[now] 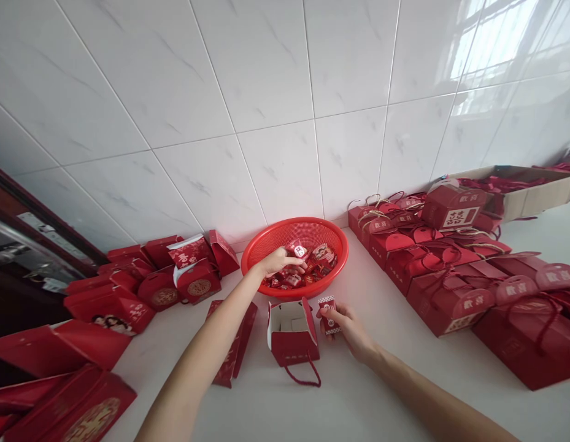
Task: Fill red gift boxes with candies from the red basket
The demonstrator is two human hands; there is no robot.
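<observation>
Over the red plastic basket (340,261), my left hand (281,263) pinches a small red packet (296,248) with a white round mark. Wrapped red sweets (312,270) lie in the basket below it. My right hand (344,325) holds a red packet with white patterned ends (329,314), just right of an open red gift box (294,347). The box stands upright with its white inside showing and a cord handle hanging at the front. What lies at its bottom is hard to make out. Left of it, a folded red box (238,344) lies partly behind my left forearm.
Rows of red gift boxes with cord handles (450,294) stand on the right. Behind them is a carton (537,196) holding red material. More open red boxes (160,285) crowd the left side. A white tiled wall (275,166) borders the table (349,399) at the back.
</observation>
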